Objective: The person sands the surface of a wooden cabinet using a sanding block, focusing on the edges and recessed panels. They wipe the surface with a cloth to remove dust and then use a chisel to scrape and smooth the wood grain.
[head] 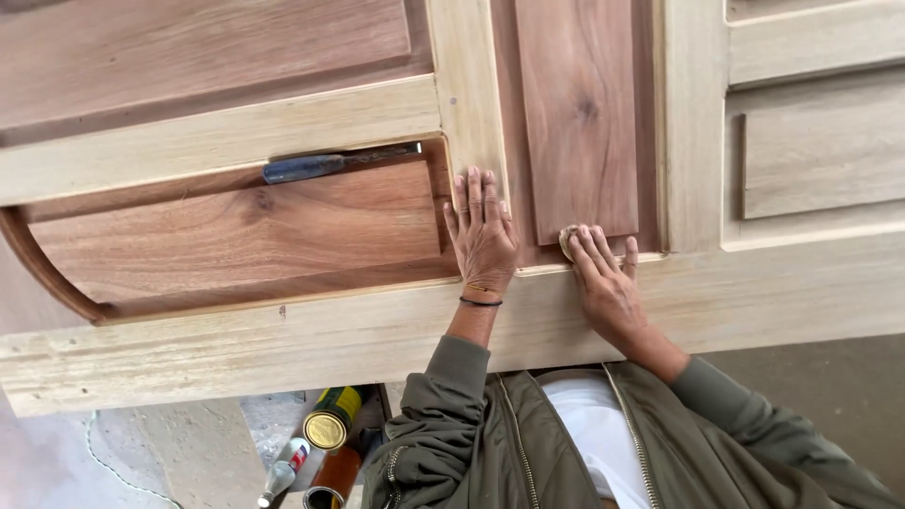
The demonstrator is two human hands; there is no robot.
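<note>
A large wooden door [283,330] with pale rails and reddish-brown raised panels lies flat in front of me. My left hand [483,236] rests flat, fingers together, on the pale upright rail [467,85] where it meets the dark panel. My right hand [603,278] presses a small pale pad, seemingly sandpaper or cloth [567,238], against the lower corner of the narrow dark panel [577,113]. A black band circles my left wrist.
A blue-handled chisel [330,163] lies in the groove of the curved panel [245,231] to the left. Below the door's edge, on the concrete floor, stand a yellow-green tin [332,419], an amber bottle [330,476] and a small tube [283,469].
</note>
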